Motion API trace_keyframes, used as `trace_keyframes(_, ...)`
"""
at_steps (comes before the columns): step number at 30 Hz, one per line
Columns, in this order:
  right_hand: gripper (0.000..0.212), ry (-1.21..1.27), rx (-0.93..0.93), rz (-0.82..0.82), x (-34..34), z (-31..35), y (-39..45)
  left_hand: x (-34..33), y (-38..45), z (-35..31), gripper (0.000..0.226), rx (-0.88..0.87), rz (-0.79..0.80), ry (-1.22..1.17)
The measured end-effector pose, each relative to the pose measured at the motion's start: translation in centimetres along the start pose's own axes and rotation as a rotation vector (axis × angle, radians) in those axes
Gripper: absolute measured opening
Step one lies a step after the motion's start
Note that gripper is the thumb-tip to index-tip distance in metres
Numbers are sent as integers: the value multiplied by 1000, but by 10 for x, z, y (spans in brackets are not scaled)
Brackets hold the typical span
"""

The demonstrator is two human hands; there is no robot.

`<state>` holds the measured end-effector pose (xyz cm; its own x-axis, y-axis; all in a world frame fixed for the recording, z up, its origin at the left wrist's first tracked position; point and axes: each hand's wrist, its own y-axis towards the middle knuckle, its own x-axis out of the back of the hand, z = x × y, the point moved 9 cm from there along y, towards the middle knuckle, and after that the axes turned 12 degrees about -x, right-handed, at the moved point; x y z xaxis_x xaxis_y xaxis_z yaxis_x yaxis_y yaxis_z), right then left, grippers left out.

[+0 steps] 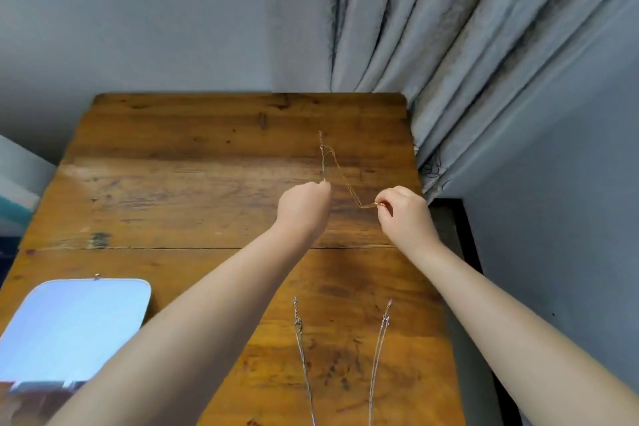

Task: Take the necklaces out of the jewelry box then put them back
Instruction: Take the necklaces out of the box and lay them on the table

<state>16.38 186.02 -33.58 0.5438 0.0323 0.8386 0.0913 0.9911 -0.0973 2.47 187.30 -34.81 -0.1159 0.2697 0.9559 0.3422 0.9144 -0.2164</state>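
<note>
Middle of the frame, both hands are busy with a thin gold necklace (pixel 340 173): the left hand (pixel 304 206) pinches one strand, the right hand (pixel 403 209) pinches the other end, fingertips closed on it. Two silver necklaces (pixel 301 339) lie on the wooden table (pixel 193 156) at lower centre. The pale blue jewelry box (pixel 74 325) sits lower left. Whether laying out or gathering up, I can't tell; next calls for keeping the chain untangled.
</note>
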Motion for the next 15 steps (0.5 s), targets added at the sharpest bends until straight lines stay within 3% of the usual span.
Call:
trace_keyframes(4,18,-13,35,78,-41,-22,-39,-55,-26,-5,24,-63,169,105)
trace_keyframes(15,15,-185,256,64,-55,-21,-93,-94,-71,-28,31,-196,248,279)
